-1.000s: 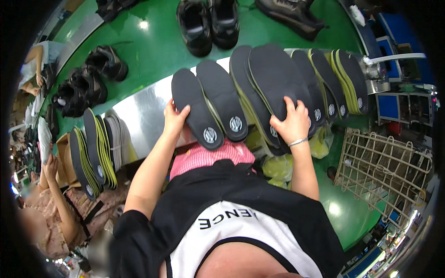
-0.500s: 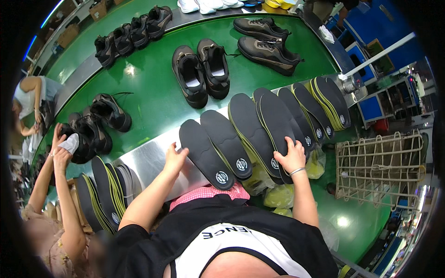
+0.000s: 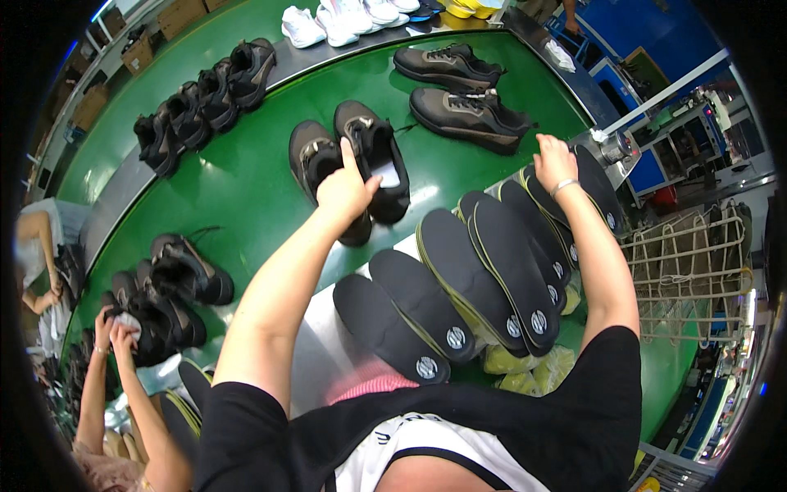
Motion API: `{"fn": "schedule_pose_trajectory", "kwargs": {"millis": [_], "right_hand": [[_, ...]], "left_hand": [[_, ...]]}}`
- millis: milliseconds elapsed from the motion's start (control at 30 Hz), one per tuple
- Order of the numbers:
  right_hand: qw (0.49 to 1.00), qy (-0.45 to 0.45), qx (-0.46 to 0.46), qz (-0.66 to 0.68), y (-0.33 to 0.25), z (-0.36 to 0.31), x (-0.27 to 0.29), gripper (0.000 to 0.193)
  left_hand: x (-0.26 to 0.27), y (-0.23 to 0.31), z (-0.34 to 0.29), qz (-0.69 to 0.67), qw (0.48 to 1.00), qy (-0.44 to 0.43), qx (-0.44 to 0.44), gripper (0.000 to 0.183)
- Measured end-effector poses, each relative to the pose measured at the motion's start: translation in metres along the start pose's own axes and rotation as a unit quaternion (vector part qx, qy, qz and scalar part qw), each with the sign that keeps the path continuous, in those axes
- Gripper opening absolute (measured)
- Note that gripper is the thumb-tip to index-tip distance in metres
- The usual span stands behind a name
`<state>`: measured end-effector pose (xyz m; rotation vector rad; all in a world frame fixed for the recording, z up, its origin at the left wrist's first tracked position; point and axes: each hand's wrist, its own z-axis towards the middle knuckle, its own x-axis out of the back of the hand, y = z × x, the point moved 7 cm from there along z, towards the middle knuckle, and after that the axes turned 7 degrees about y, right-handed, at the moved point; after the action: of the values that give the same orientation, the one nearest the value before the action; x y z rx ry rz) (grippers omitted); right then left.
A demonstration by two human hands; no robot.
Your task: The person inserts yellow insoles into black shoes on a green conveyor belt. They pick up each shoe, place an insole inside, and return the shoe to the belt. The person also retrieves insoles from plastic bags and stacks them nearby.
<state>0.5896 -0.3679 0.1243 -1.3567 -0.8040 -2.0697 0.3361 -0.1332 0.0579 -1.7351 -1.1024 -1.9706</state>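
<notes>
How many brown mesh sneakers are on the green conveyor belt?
2: one brown mesh sneaker at the green conveyor belt's far edge, the other just nearer, beyond the right hand. None look hidden.

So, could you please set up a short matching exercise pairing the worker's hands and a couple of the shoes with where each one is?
Things:
1. left hand
2. right hand
3. white sneakers
4. pair of grey-brown sneakers

Places:
A. on the far metal ledge
B. on the black shoe pair at mid-belt
C. lying on their sides on the green belt
D. on the far black insoles

Pairs: 1-B, 2-D, 3-A, 4-C
</notes>
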Motion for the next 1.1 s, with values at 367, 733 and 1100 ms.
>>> {"fn": "schedule_pose_trajectory", "kwargs": {"millis": [367,733,1100], "right_hand": [[0.981,-0.069,0.048,-0.177,0.015,0.179,-0.166,0.081],[0.991,-0.004,0.116,-0.065,-0.024,0.216,-0.194,0.040],[0.936,-0.143,0.103,0.304,-0.095,0.166,-0.147,0.028]], "left_hand": [[-0.051,-0.016,0.031,-0.068,0.997,0.023,0.015,0.072],[-0.047,-0.033,0.028,-0.083,0.995,0.018,0.046,0.070],[0.048,-0.124,-0.044,-0.359,0.911,0.175,0.104,0.063]]}}
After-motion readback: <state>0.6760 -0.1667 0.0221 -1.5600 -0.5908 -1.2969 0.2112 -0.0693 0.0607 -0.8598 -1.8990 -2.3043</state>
